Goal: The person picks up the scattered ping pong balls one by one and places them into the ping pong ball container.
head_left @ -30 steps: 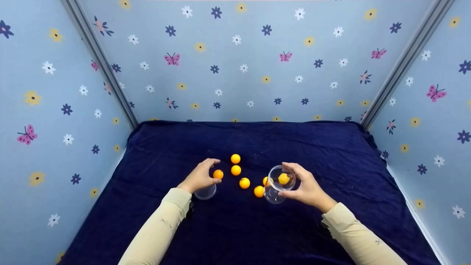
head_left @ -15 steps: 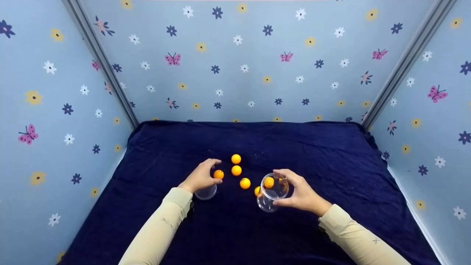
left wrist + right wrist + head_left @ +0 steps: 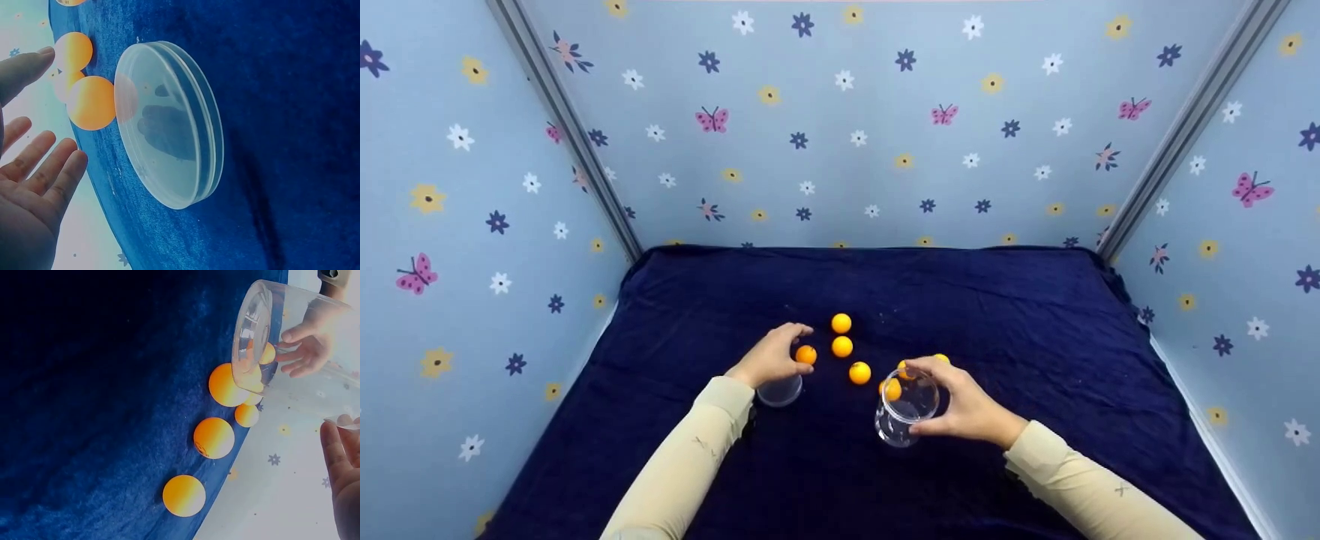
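Observation:
My right hand (image 3: pixel 971 401) grips a clear plastic jar (image 3: pixel 895 430) near its rim, thumb on the near side and fingers on the far side. The jar's mouth faces up; whether its base (image 3: pixel 253 329) touches the cloth, I cannot tell. My left hand (image 3: pixel 769 358) hovers with thumb and fingers apart and nothing between them. Below it a round translucent lid (image 3: pixel 169 135) lies on the cloth. Just beyond the lid sits an orange table tennis ball (image 3: pixel 806 355). Another ball (image 3: pixel 890 389) shows through the jar's wall.
More orange balls run across the dark blue cloth (image 3: pixel 997 300), among them a middle ball (image 3: pixel 859 373), a far ball (image 3: pixel 841 323) and one partly behind the right hand, a right-hand ball (image 3: pixel 941 359). Flower-patterned walls (image 3: pixel 855 112) enclose the back and sides.
My right hand has brought the jar left and toward me, uncovering a ball on the right that was seen through it. The left hand, lid and balls stay in place.

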Tool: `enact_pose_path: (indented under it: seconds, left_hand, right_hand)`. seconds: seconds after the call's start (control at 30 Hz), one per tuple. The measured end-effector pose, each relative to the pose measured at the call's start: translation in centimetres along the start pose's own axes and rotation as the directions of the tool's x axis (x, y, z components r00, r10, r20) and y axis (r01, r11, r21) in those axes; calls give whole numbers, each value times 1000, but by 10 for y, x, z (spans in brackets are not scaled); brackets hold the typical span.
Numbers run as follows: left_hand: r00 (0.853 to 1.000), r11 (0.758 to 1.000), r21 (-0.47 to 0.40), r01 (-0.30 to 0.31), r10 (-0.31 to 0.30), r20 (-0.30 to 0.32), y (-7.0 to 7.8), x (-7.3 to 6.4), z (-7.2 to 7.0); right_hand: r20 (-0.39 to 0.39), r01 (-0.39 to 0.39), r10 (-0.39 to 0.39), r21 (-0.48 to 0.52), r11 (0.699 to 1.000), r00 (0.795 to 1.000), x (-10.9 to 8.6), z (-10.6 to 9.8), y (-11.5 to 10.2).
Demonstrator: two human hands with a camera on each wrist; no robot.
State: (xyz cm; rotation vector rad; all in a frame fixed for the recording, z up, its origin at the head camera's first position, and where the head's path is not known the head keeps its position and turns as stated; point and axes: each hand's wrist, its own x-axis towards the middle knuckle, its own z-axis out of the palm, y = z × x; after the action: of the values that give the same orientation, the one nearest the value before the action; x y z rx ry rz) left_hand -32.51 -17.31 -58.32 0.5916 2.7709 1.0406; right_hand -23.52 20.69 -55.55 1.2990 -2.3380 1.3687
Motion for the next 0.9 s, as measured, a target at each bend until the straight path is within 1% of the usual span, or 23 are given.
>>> enact_pose_path:
  seconds: [0.07,0.17,0.27,0.37,0.67,0.9]
  left_hand:
    - [1000,1000,7,-8,8,4,-1,1,0]
    - [1000,1000,13,-27,27,7,0,2,-1]
    - [999,999,16,-50,50,6,1,4,0]
    - [998,998,19,-62,62,7,0,6,0]
    - [999,998,40,-50,49,22,-2,9,0]
    - [998,998,54,-38,35,59,-2,13,1]
  right_hand:
    - [10,4,-4,19,1000,1000,0,2,-1]
    - [22,2,-2,22,1000,1000,-2,4,0]
    - [29,-13,13,9,1000,1000,-4,7,0]
    - [37,-33,32,16,999,999,-5,10,0]
    - [55,-50,49,28,998,997,-9,16,2]
    - [41,-42,42,-13,999,998,-11,20,2]
